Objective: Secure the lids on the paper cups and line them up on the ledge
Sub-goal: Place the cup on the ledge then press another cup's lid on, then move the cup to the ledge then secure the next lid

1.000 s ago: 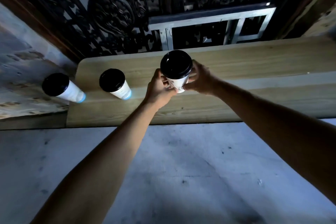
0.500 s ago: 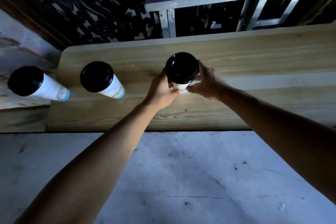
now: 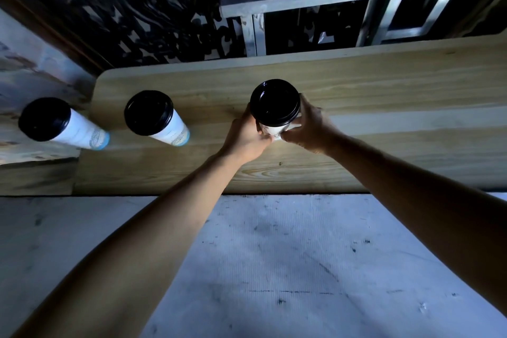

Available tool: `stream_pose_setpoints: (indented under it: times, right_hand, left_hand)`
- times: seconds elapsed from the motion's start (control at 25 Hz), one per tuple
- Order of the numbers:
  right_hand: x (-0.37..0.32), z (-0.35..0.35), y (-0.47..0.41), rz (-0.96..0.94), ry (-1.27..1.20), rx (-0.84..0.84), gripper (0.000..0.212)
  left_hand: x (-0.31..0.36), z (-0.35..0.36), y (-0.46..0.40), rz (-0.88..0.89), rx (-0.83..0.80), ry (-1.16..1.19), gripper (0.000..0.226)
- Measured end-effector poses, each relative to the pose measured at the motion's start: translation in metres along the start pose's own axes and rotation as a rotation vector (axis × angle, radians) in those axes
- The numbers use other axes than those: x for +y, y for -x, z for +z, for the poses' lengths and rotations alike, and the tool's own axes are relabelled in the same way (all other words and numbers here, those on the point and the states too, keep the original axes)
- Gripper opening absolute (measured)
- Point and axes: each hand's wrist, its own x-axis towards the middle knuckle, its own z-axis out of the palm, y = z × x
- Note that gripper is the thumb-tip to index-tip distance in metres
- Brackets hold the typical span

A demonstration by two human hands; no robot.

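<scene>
I have both hands on one cup (image 3: 277, 129), the rightmost of three on the ledge (image 3: 356, 90). My left hand (image 3: 247, 137) wraps the cup's left side, thumb and fingers curled round the white wall just under the lid (image 3: 275, 103); my right hand (image 3: 307, 126) grasps the other side the same way, its fingertips meeting the paper low on the near face. The black lid sits flat over the rim and looks seated all round, though the far edge is hidden from me. I cannot tell whether the cup's base is touching the wood, since my hands cover it. Well to the left stands the middle cup (image 3: 164, 125), black lid on, its blue-banded foot on the ledge near the rounded left end. Farther left again is the far cup (image 3: 71, 129), also lidded, standing on the worn grey slab (image 3: 35, 151) beside the ledge rather than on the pale board itself. The three lids fall roughly in one row. Behind the ledge runs dark carved grille (image 3: 137, 8) and a pale metal frame (image 3: 343, 0); below me is scuffed grey floor (image 3: 288, 269).
</scene>
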Motion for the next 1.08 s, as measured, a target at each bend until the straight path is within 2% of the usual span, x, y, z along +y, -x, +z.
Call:
stream_pose_setpoints:
  times: [0.2,0.4,0.52,0.6,0.68,0.84,1.08]
  right_hand:
    - [0.003,-0.001,0.002,0.058,0.068,-0.067,0.092]
    - [-0.003,-0.005,0.036,0.175,0.202,-0.101,0.104]
    - [-0.011,-0.004,0.083,0.223,0.252,-0.192,0.094]
    - [-0.018,-0.013,0.119,0.223,0.257,-0.162,0.081]
    - [-0.032,-0.025,0.163,0.199,0.259,-0.082,0.071]
    - [-0.059,-0.044,0.261,0.179,0.232,0.076,0.064]
    - [-0.047,-0.031,0.409,0.213,0.124,0.225,0.053]
  left_hand:
    - [-0.002,-0.005,0.007,-0.072,-0.018,-0.095,0.07]
    - [0.006,-0.02,0.047,-0.194,-0.073,-0.155,0.102]
    - [0.016,-0.025,0.098,-0.257,-0.07,-0.2,0.098]
    - [0.029,-0.03,0.138,-0.255,-0.061,-0.193,0.091]
    - [0.041,-0.034,0.183,-0.195,-0.034,-0.179,0.081]
    - [0.062,-0.046,0.257,0.004,-0.043,-0.1,0.047]
    - [0.081,-0.014,0.369,0.236,-0.133,-0.038,0.025]
